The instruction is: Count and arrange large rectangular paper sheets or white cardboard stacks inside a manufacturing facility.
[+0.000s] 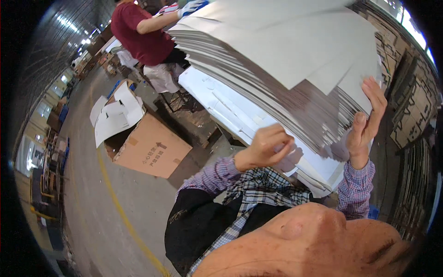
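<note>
A tall stack of die-cut cardboard sheets [295, 46], white on top with grey-brown cut edges, rises in front of me at the upper right. My right hand [369, 117] lies against the near right side of the stack, thumb and fingers apart. Left of the stack's near corner is my left hand [267, 147], its fingers curled in; whatever they may hold is too hidden to name. Both hands are above a white-topped table [230, 104] that bears the stack. Some pale cardboard pieces [311, 175] lie at the table's near edge.
A large brown carton [152, 145] with white sheets sticking out stands on the floor to the left. Beyond the stack, a co-worker in a dark red shirt [138, 34] has a gloved hand [191, 8] at its far edge. Cut boards [415, 111] lean at the right.
</note>
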`<state>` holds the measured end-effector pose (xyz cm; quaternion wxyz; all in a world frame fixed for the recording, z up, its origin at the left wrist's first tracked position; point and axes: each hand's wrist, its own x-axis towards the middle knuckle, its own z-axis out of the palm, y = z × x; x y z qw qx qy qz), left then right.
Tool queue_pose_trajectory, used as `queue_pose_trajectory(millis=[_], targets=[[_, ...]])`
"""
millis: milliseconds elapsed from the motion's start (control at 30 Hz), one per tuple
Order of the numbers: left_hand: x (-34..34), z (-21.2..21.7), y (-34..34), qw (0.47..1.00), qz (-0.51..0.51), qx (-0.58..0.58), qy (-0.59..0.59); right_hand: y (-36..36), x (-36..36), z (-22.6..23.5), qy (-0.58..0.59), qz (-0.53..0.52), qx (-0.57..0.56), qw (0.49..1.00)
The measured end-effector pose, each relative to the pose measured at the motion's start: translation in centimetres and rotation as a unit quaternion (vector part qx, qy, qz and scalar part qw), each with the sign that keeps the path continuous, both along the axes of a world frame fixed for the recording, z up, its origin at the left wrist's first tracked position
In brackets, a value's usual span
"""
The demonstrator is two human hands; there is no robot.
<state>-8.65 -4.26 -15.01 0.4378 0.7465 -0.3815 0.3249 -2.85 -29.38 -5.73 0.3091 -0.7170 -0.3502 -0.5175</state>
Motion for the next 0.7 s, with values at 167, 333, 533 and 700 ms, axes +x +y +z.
queue_pose_trajectory(millis=[167, 333, 533, 700], targets=[[-2.3, 10.0, 3.5, 0.973, 0.096, -0.011, -0.208, 0.0, 0.7, -0.3, -0.009, 0.028, 0.018, 0.999], [-2.0, 15.5, 4.1, 0.922, 0.187, 0.129, -0.313, 0.4, 0.6, -0.2, 0.000, 0.027, 0.018, 0.999], [2.7, 16.4, 2.0, 0.917, 0.115, 0.215, -0.315, 0.6, 0.5, 0.0, 0.000, 0.030, 0.015, 0.999], [4.5, 16.3, 1.7, 0.912, 0.105, 0.199, -0.343, 0.8, 0.3, 0.0, 0.005, 0.038, 0.016, 0.999]])
